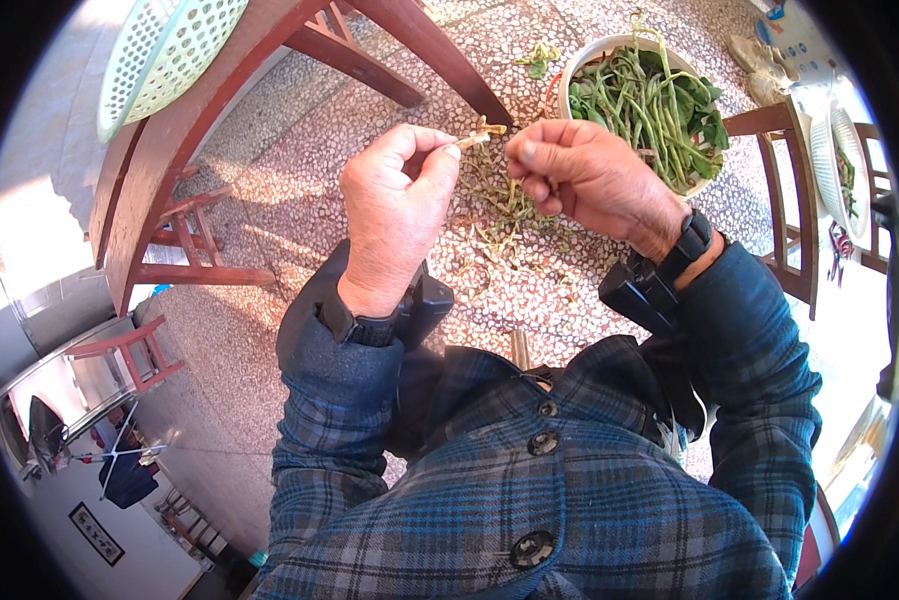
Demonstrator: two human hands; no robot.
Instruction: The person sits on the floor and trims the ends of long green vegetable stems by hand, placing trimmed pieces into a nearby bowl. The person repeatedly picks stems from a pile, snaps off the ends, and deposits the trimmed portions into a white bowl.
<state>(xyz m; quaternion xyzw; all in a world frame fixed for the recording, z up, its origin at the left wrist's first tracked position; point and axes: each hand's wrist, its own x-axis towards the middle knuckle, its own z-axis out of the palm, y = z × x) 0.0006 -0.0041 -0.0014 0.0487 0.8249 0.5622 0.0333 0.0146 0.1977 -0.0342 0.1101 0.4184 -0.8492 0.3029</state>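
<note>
Between the thumb and index finger of my left hand (pixel 397 210) is a pale, dried bean pod (pixel 481 138), its split, browned end pointing toward my other hand. Just right of the pod, my right hand (pixel 595 176) has its fingers curled in with the thumb against them, and nothing shows in its grip. Beyond the right hand stands a white bucket (pixel 564 90) heaped with long green beans (pixel 644 105) and leaves. Below both hands, stringy plant scraps (pixel 505 199) lie scattered on the terrazzo floor (pixel 322 172).
A red-brown wooden bench (pixel 149 180) at left bears a pale green perforated basket (pixel 171 60). On the right, a wooden chair (pixel 783 210) stands near a white basket (pixel 828 161) with beans in it and red-handled scissors (pixel 840 251). Shoes (pixel 764 71) lie past the bucket.
</note>
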